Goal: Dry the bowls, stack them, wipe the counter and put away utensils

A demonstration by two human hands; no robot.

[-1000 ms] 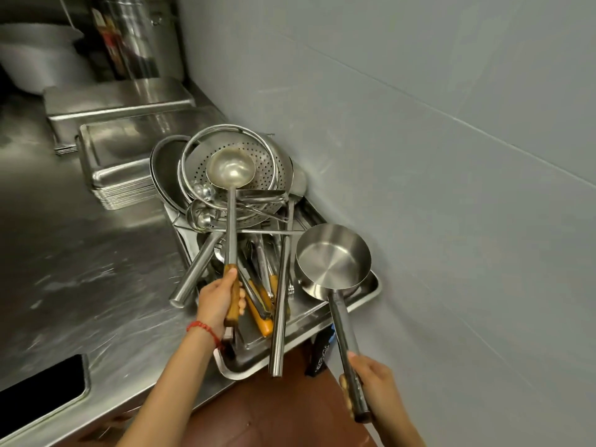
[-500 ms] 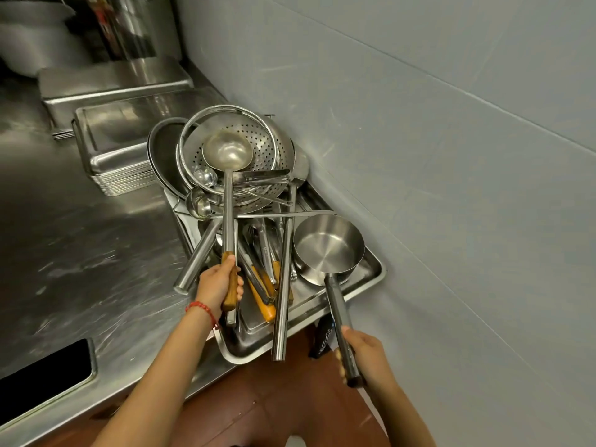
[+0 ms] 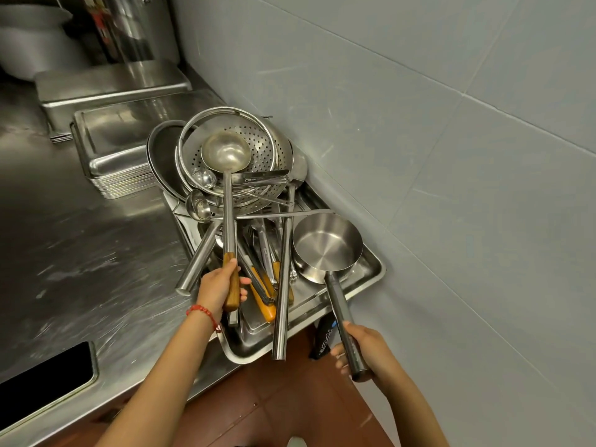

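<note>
A steel tray in the counter's corner holds a heap of utensils. My left hand grips the wooden handle of a large steel ladle, whose bowl rests against a perforated colander. My right hand holds the long dark handle of a steel saucepan-shaped scoop, whose cup sits over the tray's right side. Several long-handled tools, some with orange grips, lie in the tray between my hands.
A stack of flat steel trays stands behind the utensil tray, with more pans and a large pot further back. The steel counter stretches left, with a dark opening at its front edge. A tiled wall closes the right side.
My right hand and the scoop have shifted slightly toward the tray. My left hand keeps its grip on the ladle, which stays against the colander.
</note>
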